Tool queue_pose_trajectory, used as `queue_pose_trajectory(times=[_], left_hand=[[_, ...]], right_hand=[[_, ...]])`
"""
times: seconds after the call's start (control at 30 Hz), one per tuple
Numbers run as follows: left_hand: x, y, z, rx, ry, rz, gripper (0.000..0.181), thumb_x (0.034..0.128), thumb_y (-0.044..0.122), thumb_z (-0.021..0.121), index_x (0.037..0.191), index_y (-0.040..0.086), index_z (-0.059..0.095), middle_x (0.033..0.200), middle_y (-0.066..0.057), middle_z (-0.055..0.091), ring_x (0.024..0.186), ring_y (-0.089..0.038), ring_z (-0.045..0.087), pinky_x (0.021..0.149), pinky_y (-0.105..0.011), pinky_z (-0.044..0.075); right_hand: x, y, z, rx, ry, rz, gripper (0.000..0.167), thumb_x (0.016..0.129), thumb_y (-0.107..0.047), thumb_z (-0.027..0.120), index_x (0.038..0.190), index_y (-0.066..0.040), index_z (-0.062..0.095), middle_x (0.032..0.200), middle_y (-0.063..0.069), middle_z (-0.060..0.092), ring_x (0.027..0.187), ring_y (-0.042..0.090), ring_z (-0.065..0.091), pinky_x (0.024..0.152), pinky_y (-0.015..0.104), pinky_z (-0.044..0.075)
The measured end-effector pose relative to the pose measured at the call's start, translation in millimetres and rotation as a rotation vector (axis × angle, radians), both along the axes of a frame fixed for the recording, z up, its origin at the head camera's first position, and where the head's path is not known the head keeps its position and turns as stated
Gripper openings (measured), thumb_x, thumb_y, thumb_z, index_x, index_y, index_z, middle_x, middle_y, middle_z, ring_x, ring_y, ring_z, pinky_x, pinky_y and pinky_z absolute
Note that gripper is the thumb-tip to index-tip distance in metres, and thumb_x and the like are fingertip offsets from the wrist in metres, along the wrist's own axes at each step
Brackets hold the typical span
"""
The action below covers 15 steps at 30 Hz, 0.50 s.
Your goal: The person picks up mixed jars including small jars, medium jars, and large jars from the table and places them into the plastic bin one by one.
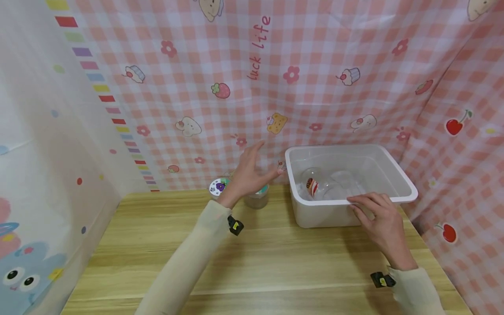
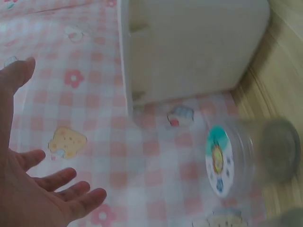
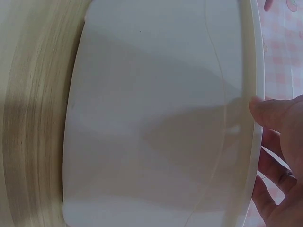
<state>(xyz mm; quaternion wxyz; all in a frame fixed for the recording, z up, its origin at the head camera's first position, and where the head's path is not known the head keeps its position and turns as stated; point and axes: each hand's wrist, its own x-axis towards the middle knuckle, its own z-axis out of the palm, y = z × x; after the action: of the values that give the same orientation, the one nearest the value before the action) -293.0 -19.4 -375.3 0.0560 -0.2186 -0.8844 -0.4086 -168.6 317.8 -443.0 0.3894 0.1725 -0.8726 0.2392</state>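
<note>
On a pale wood-grain table (image 1: pixel 267 271), a person's right hand (image 1: pixel 379 223), at 2 o'clock from the tabletop's middle, grips the near rim of a white rectangular plastic bin (image 1: pixel 323 215), thumb outside, fingers over the edge; inside lie clear rounded plastic containers (image 1: pixel 312 187), one marked red and white. Toward 12 o'clock, the left hand (image 1: pixel 249 175), empty with fingers spread, hangs over two clear cylindrical jars (image 1: pixel 257 201) with printed lids, standing left of the bin before a pink-and-white checked cloth (image 1: pixel 307 48).
</note>
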Motion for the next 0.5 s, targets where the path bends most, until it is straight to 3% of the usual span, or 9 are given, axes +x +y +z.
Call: queue_pose_trajectory(times=[0.3, 0.5], left_hand=[[3.6, -24.6, -15.0, -0.094, 0.132, 0.032, 0.101, 0.0852, 0.061, 0.075, 0.162, 0.022, 0.023, 0.167, -0.008, 0.026, 0.155, -0.03, 0.025, 0.121, -0.058, 0.035], [3.1, -38.8, -27.7, -0.163, 0.164, 0.091, 0.108, 0.0823, 0.059, 0.079, 0.164, 0.021, 0.021, 0.167, -0.012, 0.025, 0.155, -0.031, 0.025, 0.121, -0.057, 0.036]], right_hand=[[-1.0, 1, -0.5, -0.002, 0.007, -0.002, 0.039, 0.07, 0.006, 0.088, 0.104, -0.012, 0.081, 0.096, 0.005, 0.074, 0.091, 0.026, 0.059, 0.079, 0.033, 0.043], [-0.7, 2, -1.0, 0.004, 0.002, 0.0, 0.039, 0.069, 0.006, 0.088, 0.104, -0.012, 0.081, 0.095, 0.005, 0.074, 0.089, 0.025, 0.058, 0.076, 0.033, 0.042]])
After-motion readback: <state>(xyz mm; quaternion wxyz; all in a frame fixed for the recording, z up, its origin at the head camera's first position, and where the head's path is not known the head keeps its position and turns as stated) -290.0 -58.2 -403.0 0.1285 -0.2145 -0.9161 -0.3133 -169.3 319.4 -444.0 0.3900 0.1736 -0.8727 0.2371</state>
